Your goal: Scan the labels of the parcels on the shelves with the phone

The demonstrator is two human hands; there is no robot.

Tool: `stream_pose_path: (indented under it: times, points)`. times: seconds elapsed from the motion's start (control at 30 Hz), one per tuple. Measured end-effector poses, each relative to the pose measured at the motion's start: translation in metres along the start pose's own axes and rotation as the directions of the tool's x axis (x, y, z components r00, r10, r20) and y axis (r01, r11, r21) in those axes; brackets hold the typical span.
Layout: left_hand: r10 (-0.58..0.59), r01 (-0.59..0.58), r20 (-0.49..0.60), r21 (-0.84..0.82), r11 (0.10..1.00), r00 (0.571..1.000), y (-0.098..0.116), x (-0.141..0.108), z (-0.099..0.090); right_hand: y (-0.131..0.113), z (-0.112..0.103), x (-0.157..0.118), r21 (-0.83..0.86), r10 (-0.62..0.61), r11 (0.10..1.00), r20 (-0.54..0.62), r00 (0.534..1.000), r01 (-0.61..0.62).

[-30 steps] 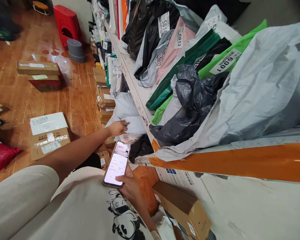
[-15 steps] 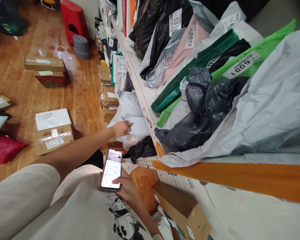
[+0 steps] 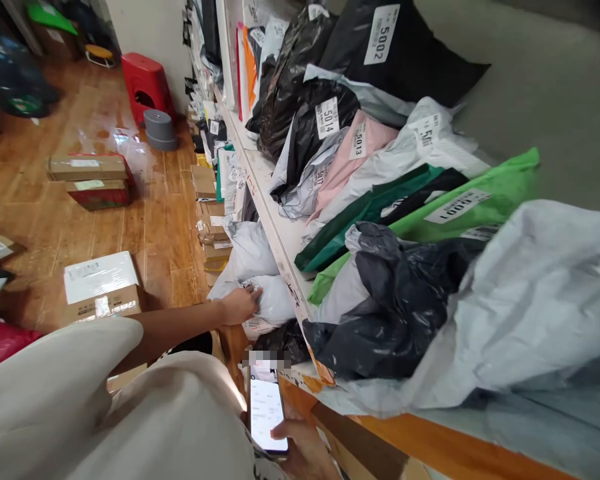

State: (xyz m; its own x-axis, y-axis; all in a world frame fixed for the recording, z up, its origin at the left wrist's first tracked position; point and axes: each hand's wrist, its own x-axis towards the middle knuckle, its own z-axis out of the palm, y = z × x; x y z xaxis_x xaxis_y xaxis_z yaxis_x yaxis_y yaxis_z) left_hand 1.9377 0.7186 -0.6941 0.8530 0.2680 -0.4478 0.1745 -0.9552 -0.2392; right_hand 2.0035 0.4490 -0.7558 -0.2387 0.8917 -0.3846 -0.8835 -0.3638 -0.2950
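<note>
My left hand (image 3: 241,305) reaches out to the lower shelf, its fingers bent and closed on the edge of a white plastic parcel bag (image 3: 275,300). Another pale parcel bag (image 3: 253,250) lies just beyond it, and a black plastic bag (image 3: 283,341) sits on the near side. Low in the view, my right hand (image 3: 300,443) holds a smartphone (image 3: 265,407) with a lit, mostly white screen. The right thumb rests over the lower part of the screen. The fingers behind the phone are hidden.
An upper shelf (image 3: 280,247) carries several labelled parcel bags, among them a bright green bag (image 3: 460,207) and a crumpled dark bag (image 3: 405,300). Cardboard boxes (image 3: 87,170) stand on the wooden floor, with a red stool (image 3: 147,83) and a grey stool (image 3: 160,130) farther off.
The view has tilted up, so shelf and floor things sit lower. My left hand stays at the white parcel bags. The phone, still in my right hand, has shifted right and down in view.
</note>
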Motion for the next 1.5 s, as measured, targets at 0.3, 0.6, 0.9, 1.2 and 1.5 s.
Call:
stream_pose_path:
  times: [0.3, 0.6, 0.9, 1.2, 1.5]
  points:
    - [-0.309, 0.315, 0.083, -0.078, 0.946, 0.948, 0.032, -0.003, -0.005, 0.037, -0.065, -0.063, -0.052, 0.019, 0.999, 0.143, 0.990, -0.012]
    - [-0.419, 0.439, 0.148, -0.150, 0.886, 0.896, 0.044, 0.002, -0.013, 0.061, -0.104, -0.088, -0.216, 0.066, 0.976, 0.124, 0.990, -0.038]
    - [-0.444, 0.458, 0.112, -0.198, 0.867, 0.889, 0.038, 0.004, 0.005, 0.078, -0.120, -0.063, -0.246, 0.114, 0.964, 0.037, 0.993, -0.101]
    - [-0.437, 0.450, 0.108, -0.200, 0.870, 0.893, 0.032, 0.005, 0.013, 0.092, -0.109, -0.038, -0.112, 0.118, 0.987, 0.033, 0.992, -0.114]
    - [-0.449, 0.444, 0.047, -0.270, 0.854, 0.892, 0.031, 0.005, 0.020, 0.096, -0.092, -0.031, -0.111, 0.144, 0.983, -0.013, 0.989, -0.145]
